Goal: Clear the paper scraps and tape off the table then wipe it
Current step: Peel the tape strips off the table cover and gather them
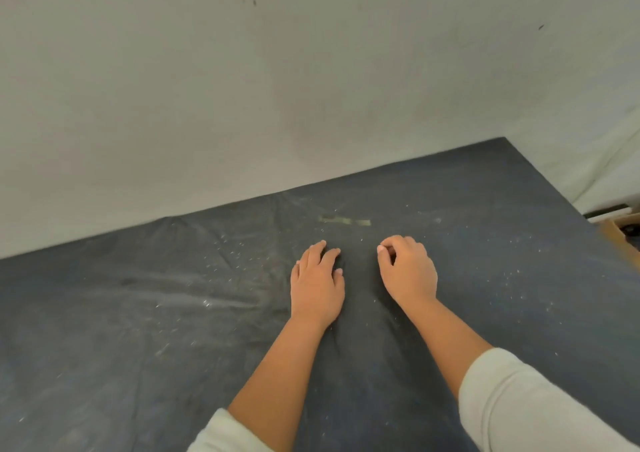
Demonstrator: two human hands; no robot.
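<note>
Head view shows a dark cloth-covered table (485, 244) pushed against a pale wall (242, 88), with both forearms reaching out over it. The left hand (317, 278) rests palm-down on the cloth, fingers slightly bent and holding nothing. The right hand (408, 270) has its fingers curled, thumb and forefinger drawn together near the cloth as if pinching; whether anything sits between them is too small to tell.

Just beyond the two hands lies a strip of tape (346, 221), stuck flat on the cloth and faint against it. Tiny white paper specks (235, 254) are scattered widely, thickest to the left of the hands, with pale smears (187, 299) of dust running across the wrinkles.

Judging by this, the clearing step is in hand: no large scraps show, only tape and crumbs, and no wiping rag is in view. The next move probably calls for a fingernail under one end of the tape to lift an edge, while the other hand holds the loose cloth down so it does not bunch.
</note>
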